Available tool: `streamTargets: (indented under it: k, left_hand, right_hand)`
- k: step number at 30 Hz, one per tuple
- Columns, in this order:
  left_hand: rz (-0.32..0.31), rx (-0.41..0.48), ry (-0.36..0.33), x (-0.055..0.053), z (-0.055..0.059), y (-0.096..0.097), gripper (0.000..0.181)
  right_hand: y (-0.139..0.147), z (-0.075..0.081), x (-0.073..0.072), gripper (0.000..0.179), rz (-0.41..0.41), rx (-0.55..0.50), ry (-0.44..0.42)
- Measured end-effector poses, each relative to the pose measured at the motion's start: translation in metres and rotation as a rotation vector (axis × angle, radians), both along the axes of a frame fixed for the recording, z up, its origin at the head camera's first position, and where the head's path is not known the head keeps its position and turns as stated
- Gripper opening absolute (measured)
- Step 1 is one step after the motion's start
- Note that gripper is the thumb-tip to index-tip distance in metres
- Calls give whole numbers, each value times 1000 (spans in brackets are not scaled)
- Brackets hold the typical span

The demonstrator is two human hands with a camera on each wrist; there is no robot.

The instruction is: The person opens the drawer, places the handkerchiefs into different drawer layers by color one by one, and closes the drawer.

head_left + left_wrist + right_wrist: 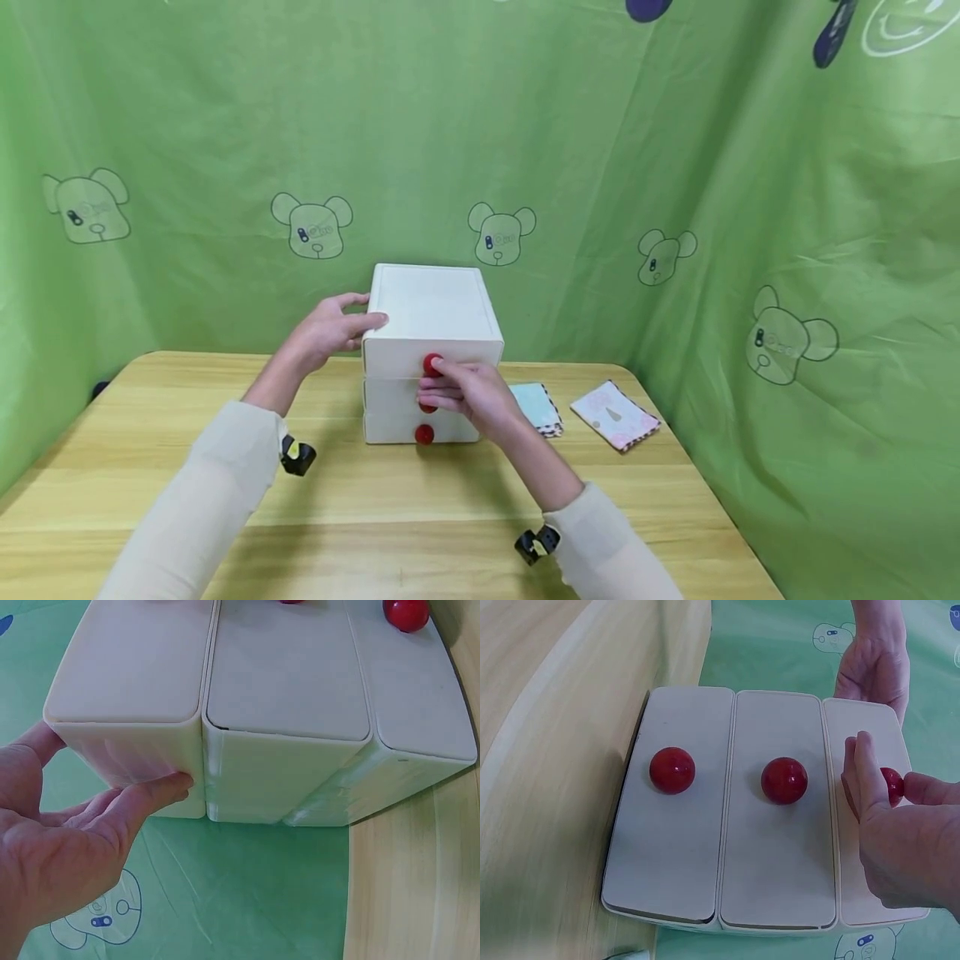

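Note:
A white three-drawer cabinet (pixel 435 300) stands on the table, its drawers stacked and closed, each with a round red knob on the front. My left hand (pixel 333 329) rests on the cabinet's upper left edge, thumb over the top, fingers extended along the side wall. With thumb and fingers, my right hand (pixel 480 396) pinches the top drawer's knob (pixel 892 787). That hand partly covers the middle knob in the head view; the right wrist view shows the middle knob (pixel 784 781) and the bottom knob (pixel 672 770) whole.
Right of the cabinet lie two folded cloths: a light blue cloth (pixel 536 407), partly behind my right hand, and a pale pink cloth (pixel 617 415) near the table's right edge. A green curtain (pixel 420 125) with bear outlines hangs behind and beside the wooden table (pixel 360 533).

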State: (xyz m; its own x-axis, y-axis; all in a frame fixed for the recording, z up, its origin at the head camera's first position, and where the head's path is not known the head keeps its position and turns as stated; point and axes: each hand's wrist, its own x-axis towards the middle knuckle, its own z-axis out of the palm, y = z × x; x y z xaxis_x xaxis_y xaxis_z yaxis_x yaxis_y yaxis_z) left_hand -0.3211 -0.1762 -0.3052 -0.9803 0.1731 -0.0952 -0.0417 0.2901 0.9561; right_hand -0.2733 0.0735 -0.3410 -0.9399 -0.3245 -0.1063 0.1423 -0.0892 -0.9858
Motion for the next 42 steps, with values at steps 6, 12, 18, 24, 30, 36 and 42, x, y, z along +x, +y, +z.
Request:
streamTargets:
  k: [6,12,18,24,30,36,42]
  left_hand:
    - [-7,-9,-5,0,0,-1,85]
    - [-9,-12,-11,1,1,-2,86]
    - [-6,6,-5,1,-1,-3,85]
    - [-9,10,-4,1,-1,-3,85]
    - [-10,9,-11,2,-2,-3,86]
    - [-10,0,-9,1,-2,-2,85]
    - [-9,-7,-9,-1,-3,-1,85]
  right_hand:
    - [1,-1,-2,34,9,-33,-12]
    - [1,-1,-3,35,11,-41,-14]
    - [0,-1,-2,37,18,-23,-12]
    - [4,-4,-1,42,62,35,-11]
    - [12,-9,4,46,114,105,6]
    - [20,-24,4,46,124,190,-23]
    - [23,-42,2,53,147,246,-65]
